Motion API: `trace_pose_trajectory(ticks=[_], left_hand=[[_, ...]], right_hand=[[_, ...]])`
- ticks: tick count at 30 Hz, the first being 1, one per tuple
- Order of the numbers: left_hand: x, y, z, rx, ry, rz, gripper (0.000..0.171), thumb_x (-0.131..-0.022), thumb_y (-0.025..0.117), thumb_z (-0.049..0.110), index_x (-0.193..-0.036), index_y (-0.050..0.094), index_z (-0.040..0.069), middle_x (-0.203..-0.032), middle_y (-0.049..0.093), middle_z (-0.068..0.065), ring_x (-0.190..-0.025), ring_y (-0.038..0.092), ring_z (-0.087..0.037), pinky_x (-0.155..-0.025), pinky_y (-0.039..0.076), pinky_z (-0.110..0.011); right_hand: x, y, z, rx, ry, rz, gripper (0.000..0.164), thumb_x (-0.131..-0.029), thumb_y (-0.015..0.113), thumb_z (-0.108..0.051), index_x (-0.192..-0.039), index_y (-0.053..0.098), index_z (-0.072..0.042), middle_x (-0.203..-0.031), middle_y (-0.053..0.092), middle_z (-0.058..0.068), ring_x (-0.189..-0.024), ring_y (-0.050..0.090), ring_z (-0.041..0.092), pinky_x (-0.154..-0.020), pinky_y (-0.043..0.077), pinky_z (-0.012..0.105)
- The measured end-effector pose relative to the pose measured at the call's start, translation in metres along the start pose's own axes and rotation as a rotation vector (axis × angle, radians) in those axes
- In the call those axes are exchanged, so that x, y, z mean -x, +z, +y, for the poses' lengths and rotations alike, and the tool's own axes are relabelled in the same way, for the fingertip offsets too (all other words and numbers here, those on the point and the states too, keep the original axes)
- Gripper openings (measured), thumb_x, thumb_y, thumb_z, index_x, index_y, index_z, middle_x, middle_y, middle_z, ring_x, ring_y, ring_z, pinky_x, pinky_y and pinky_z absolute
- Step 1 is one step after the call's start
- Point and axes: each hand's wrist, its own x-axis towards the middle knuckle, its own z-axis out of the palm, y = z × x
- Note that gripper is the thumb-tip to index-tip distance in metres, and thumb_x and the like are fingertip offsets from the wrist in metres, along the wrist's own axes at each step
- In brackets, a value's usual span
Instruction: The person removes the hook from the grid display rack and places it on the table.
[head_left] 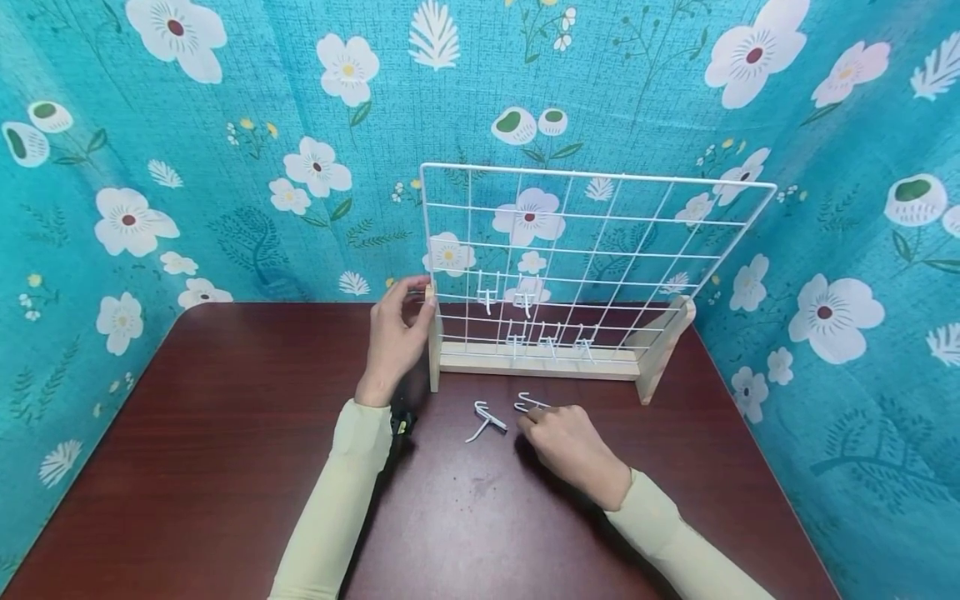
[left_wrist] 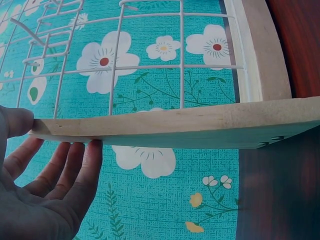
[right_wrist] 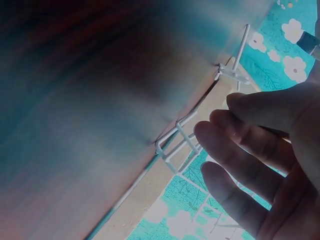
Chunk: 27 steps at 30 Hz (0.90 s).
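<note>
A white wire grid panel (head_left: 570, 225) stands in a wooden base (head_left: 540, 362) with wooden side posts. My left hand (head_left: 397, 333) pinches the top of the left post (left_wrist: 150, 122), thumb on one face and fingertips on the other. Over the table, my right hand (head_left: 573, 450) reaches down at a white wire hook (head_left: 528, 404). In the right wrist view its loosely bent fingertips (right_wrist: 215, 172) lie right beside that hook (right_wrist: 177, 142), with none curled round it. Another white hook (head_left: 487, 419) lies to the left on the table.
Several white hooks (head_left: 525, 300) hang on the lower grid wires in two rows. The dark red-brown table (head_left: 225, 433) runs back to a teal flowered curtain (head_left: 247, 158). The right wooden post (head_left: 663, 350) stands near the table's right edge.
</note>
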Motion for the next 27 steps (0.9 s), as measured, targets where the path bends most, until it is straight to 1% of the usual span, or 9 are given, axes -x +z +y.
trace_pose_trajectory(ticks=[4,7,12,17,21,24,27], left_hand=[[0.0002,-0.0007,0.0015,-0.001,-0.001,0.000,0.028,-0.095,0.061,0.022,-0.123,0.062,0.018,-0.118,0.065,-0.005,-0.105,0.068,-0.018,-0.074,0.061,-0.031],[0.0006,-0.0007,0.0013,-0.002,-0.002,-0.002,0.029,-0.095,0.061,0.022,-0.124,0.062,0.017,-0.118,0.065,-0.005,-0.105,0.068,-0.018,-0.075,0.061,-0.031],[0.0005,-0.0005,0.0010,-0.014,0.003,-0.002,0.030,-0.095,0.061,0.022,-0.124,0.062,0.014,-0.117,0.066,-0.004,-0.104,0.068,-0.018,-0.074,0.062,-0.033],[0.0003,-0.0003,0.0002,-0.012,0.005,0.000,0.029,-0.095,0.062,0.021,-0.123,0.062,0.016,-0.116,0.066,-0.004,-0.104,0.068,-0.017,-0.074,0.062,-0.032],[0.0005,-0.0002,0.0004,-0.013,0.004,0.004,0.028,-0.095,0.062,0.021,-0.122,0.063,0.018,-0.115,0.066,-0.005,-0.103,0.068,-0.016,-0.073,0.061,-0.030],[0.0006,-0.0003,0.0006,-0.019,0.004,0.007,0.027,-0.095,0.062,0.021,-0.122,0.063,0.020,-0.115,0.066,-0.004,-0.103,0.069,-0.016,-0.073,0.061,-0.028],[0.0003,-0.0003,0.0001,-0.016,0.009,0.006,0.028,-0.095,0.062,0.021,-0.122,0.063,0.018,-0.115,0.066,-0.004,-0.103,0.069,-0.016,-0.072,0.061,-0.027]], right_hand=[[-0.0019,0.0016,-0.0009,0.002,-0.011,-0.004,0.018,-0.081,0.061,-0.006,-0.067,0.060,-0.016,-0.062,0.061,-0.004,-0.043,0.050,0.014,-0.034,0.026,0.030],[-0.0030,0.0026,-0.0021,0.004,-0.018,-0.019,0.018,-0.082,0.063,-0.007,-0.067,0.061,-0.017,-0.062,0.062,-0.004,-0.043,0.051,0.013,-0.034,0.027,0.030],[-0.0047,0.0031,-0.0036,0.011,-0.030,-0.066,0.017,-0.081,0.066,-0.008,-0.069,0.064,-0.020,-0.063,0.063,-0.005,-0.043,0.050,0.013,-0.034,0.026,0.030],[-0.0060,0.0030,-0.0048,0.018,-0.035,-0.108,0.015,-0.084,0.067,-0.013,-0.071,0.065,-0.020,-0.062,0.062,-0.004,-0.043,0.046,0.012,-0.035,0.022,0.029],[-0.0060,0.0036,-0.0053,0.017,-0.030,-0.117,0.017,-0.087,0.068,-0.020,-0.071,0.065,-0.020,-0.060,0.061,-0.004,-0.043,0.048,0.013,-0.035,0.023,0.030],[-0.0059,0.0042,-0.0050,0.022,-0.027,-0.117,0.018,-0.087,0.068,-0.021,-0.070,0.064,-0.020,-0.059,0.060,-0.004,-0.044,0.049,0.014,-0.035,0.025,0.031],[-0.0062,0.0043,-0.0048,0.030,-0.027,-0.122,0.017,-0.087,0.069,-0.020,-0.070,0.063,-0.020,-0.059,0.060,-0.004,-0.044,0.049,0.014,-0.035,0.026,0.031]])
